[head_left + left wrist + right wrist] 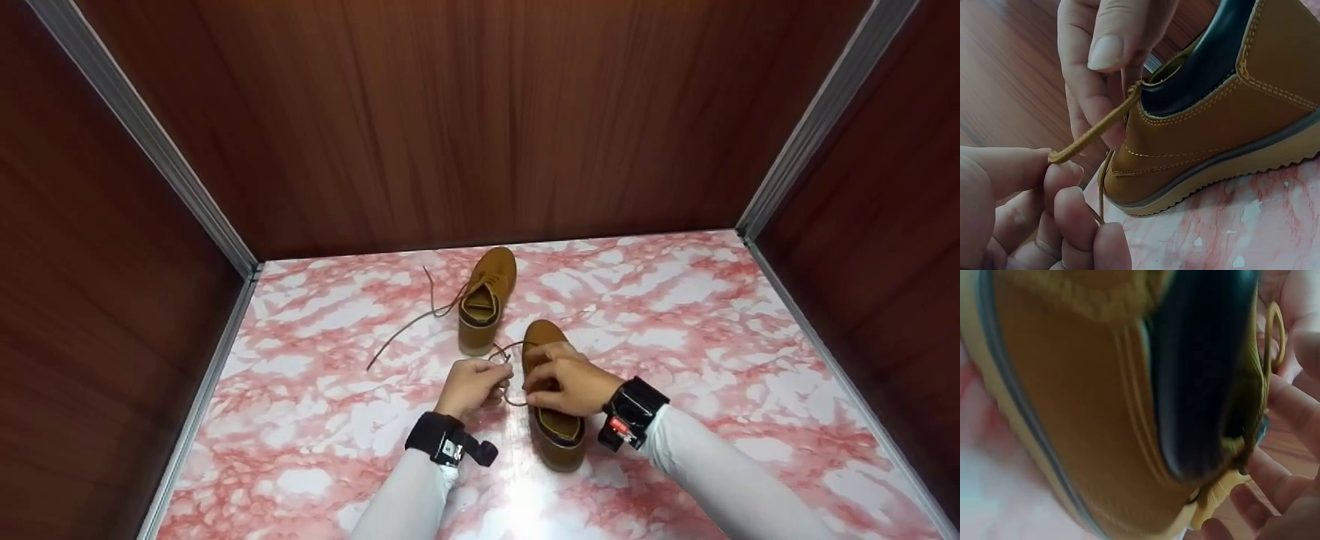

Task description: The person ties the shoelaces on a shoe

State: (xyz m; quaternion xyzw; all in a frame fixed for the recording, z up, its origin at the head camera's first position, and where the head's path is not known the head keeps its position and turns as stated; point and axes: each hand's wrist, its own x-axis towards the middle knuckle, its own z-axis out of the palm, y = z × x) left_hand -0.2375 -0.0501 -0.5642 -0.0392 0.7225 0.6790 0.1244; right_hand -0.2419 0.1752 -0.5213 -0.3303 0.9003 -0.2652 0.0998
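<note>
A tan lace-up shoe (561, 453) stands on the floor, toe pointing away, with a dark padded collar (1196, 79) and a ridged sole. My left hand (471, 386) is just left of it and pinches the brown shoelace (1095, 130) between thumb and forefinger. From there the lace runs taut to the top of the shoe's lacing; another stretch loops below the fingers. Across the shoe's lacing rests my right hand (571, 384), its fingers loosely bent at the eyelet edge. In the left wrist view its thumb stands apart from the fingers.
A matching shoe (480, 335) stands farther off, slightly left, its loose lace (401, 331) trailing left over the red-and-white marbled floor (300, 420). Dark wood-look panels (480, 127) with grey metal corner strips (161, 165) enclose the back and both sides.
</note>
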